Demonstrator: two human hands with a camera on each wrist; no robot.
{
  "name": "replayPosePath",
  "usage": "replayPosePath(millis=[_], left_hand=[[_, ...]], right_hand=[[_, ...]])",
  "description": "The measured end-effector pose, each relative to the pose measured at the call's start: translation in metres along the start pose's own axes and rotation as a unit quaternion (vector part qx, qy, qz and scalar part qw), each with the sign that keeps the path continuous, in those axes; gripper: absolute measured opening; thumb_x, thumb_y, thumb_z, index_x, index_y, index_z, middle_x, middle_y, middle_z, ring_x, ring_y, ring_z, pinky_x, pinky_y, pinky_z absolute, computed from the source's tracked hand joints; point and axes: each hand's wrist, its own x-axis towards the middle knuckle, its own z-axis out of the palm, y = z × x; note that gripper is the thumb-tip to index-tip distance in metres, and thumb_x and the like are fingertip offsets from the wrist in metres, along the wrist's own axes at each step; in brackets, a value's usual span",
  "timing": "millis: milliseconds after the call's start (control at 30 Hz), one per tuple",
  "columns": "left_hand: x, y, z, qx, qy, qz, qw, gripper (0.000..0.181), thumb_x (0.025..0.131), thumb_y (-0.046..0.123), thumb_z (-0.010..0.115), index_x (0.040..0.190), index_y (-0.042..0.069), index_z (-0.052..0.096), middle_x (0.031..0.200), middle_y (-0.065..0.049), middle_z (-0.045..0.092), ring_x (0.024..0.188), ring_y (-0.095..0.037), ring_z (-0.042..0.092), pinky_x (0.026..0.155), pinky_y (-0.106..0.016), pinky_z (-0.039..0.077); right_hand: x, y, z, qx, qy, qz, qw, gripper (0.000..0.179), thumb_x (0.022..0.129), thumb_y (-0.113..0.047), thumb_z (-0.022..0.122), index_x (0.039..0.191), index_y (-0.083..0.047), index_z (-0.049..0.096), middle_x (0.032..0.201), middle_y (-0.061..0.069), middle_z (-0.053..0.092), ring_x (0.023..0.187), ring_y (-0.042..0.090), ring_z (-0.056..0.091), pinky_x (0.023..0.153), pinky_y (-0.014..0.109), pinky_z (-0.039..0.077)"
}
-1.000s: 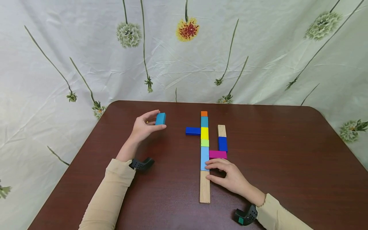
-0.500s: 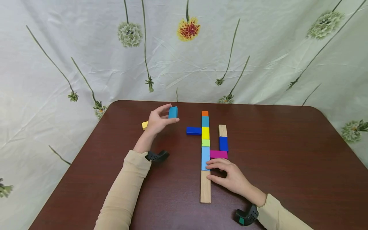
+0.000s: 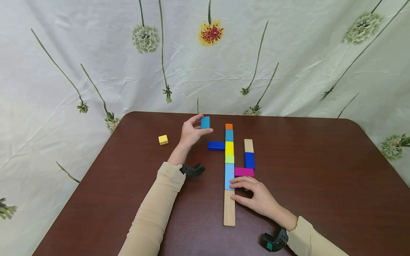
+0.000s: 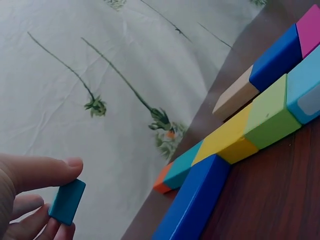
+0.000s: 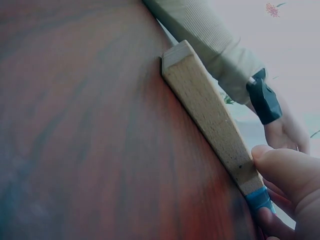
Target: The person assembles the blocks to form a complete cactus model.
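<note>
Thumb and fingertips of my left hand (image 3: pixel 190 133) pinch a small teal-blue block (image 3: pixel 205 122), raised near the table's far edge. In the left wrist view the same block (image 4: pixel 68 202) sits between thumb and fingers. Left of the long row of blocks lies a dark blue block (image 3: pixel 216 146). My right hand (image 3: pixel 256 195) rests at the near part of the row, fingers over the light blue block (image 3: pixel 229 172) and thumb at the long plain wooden block (image 3: pixel 229 211). Farther along come light green, yellow (image 3: pixel 229 148), teal and orange (image 3: pixel 229 126) blocks.
Right of the row, a magenta block (image 3: pixel 244 172) adjoins it, with a dark blue block (image 3: pixel 249 160) and a plain wooden block (image 3: pixel 248 145) beyond. A yellow block (image 3: pixel 163 139) lies alone at the left. A flower-printed cloth (image 3: pixel 160 71) hangs behind the brown table (image 3: pixel 320 170).
My left hand has carried the teal-blue block rightward and slightly farther away, toward the row's far end. This uncovers the lone yellow block. My right hand has stayed in place.
</note>
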Motion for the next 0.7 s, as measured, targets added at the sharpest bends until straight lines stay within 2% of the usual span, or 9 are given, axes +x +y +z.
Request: replayPosePath(millis=[133,300,700], left_hand=[[0.002,-0.003,0.01,0.003,0.006,0.011,0.9999,0.068,0.076,0.009,0.078,0.137,0.006,0.048,0.131,-0.015,0.051,0.109,-0.034,0.055,0.09,-0.04,0.048],[0.004,-0.01,0.019,0.006,0.014,0.008,0.9999,0.07,0.076,0.008,0.078,0.138,0.005,0.047,0.133,-0.013,0.051,0.108,-0.033,0.056,0.091,-0.04,0.048],[0.004,-0.023,0.029,0.067,0.022,-0.022,0.9973,0.073,0.075,0.013,0.08,0.138,0.005,0.046,0.13,-0.015,0.053,0.109,-0.031,0.057,0.093,-0.039,0.046]], right_hand=[[0.0,0.0,0.0,0.0,-0.001,0.001,1.0,0.027,0.08,-0.029,0.076,0.105,-0.022,0.07,0.116,-0.014,0.061,0.111,0.011,0.054,0.092,0.037,0.045],[0.0,0.0,0.0,0.003,0.0,0.001,1.0,0.027,0.08,-0.029,0.076,0.105,-0.022,0.07,0.115,-0.015,0.061,0.111,0.011,0.054,0.092,0.037,0.045],[0.0,0.001,0.0,0.001,0.004,-0.007,1.0,0.026,0.079,-0.028,0.076,0.104,-0.022,0.07,0.115,-0.014,0.062,0.111,0.011,0.054,0.092,0.036,0.045]])
